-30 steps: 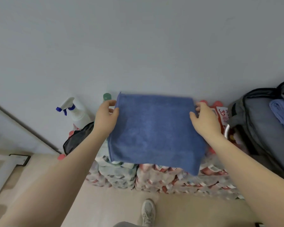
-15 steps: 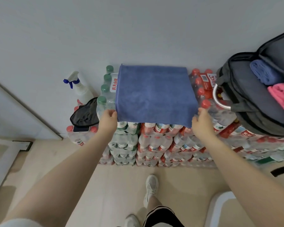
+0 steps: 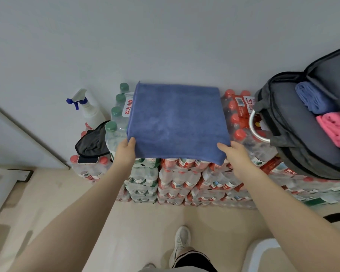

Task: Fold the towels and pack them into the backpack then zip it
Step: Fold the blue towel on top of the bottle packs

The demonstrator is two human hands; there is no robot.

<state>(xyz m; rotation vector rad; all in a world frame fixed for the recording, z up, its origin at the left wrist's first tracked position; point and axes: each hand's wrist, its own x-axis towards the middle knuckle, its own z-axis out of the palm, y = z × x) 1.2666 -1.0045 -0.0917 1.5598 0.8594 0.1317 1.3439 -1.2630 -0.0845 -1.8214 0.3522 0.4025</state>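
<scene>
Left hand [image 3: 126, 152] and right hand [image 3: 236, 156] each grip a near corner of the blue towel [image 3: 177, 122], lying flat on stacked water bottles [image 3: 175, 179]; open backpack [image 3: 294, 134] at right holds 2 rolled towels.

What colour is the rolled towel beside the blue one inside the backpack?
Pink, seen in the head view.

Three towels: one blue towel [image 3: 177, 122] flat left of the one backpack [image 3: 294, 138], with one rolled blue towel [image 3: 312, 100] and one pink towel [image 3: 337, 129] inside it. One spray bottle [image 3: 88, 110] farther left. Two hands.
</scene>
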